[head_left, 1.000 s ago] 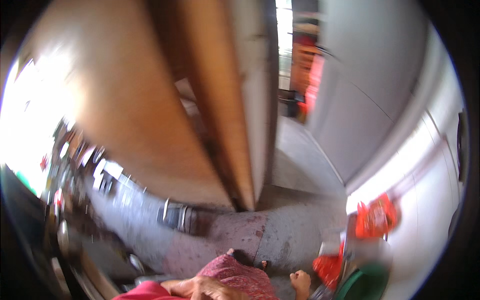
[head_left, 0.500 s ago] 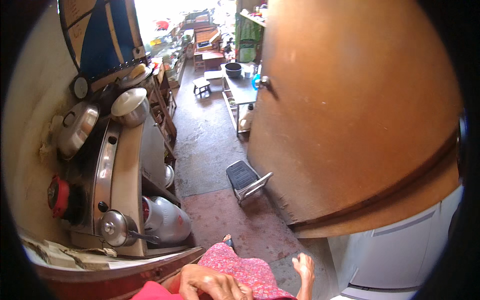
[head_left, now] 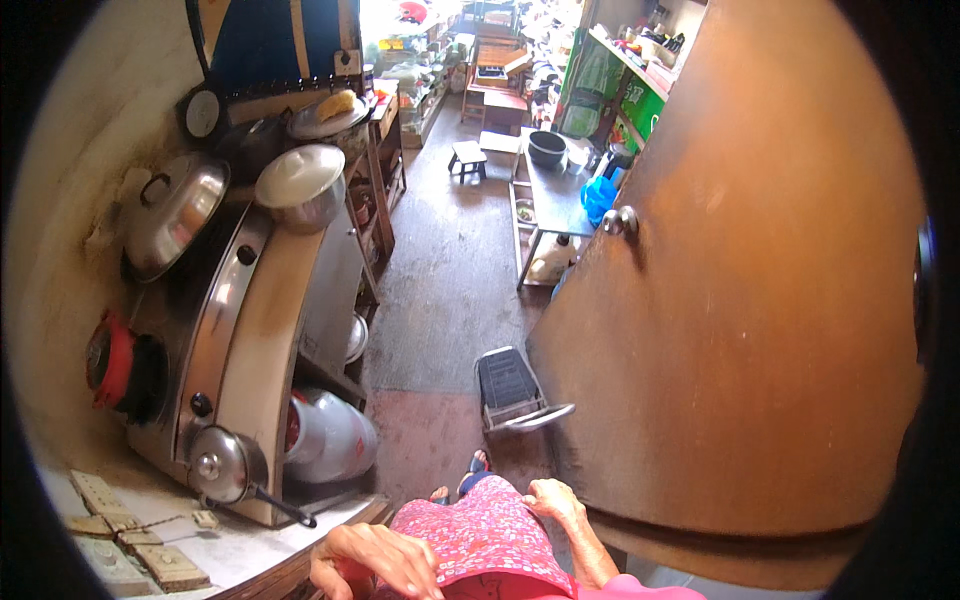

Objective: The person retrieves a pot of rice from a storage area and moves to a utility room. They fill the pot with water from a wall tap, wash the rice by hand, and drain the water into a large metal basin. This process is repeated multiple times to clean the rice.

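Left hand (head_left: 375,562) spread loosely, fingers curled on the pink patterned cloth (head_left: 480,535) at the tabletop (head_left: 225,550) edge, right hand (head_left: 555,497) fingers bent, resting on the cloth's far side beside the brown wooden door (head_left: 740,300), small lidded pan (head_left: 225,465) on the stove front nearby

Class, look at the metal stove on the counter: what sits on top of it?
On the stove: a domed metal lid and a lidded pot. Whatever lies beneath the lids is hidden.
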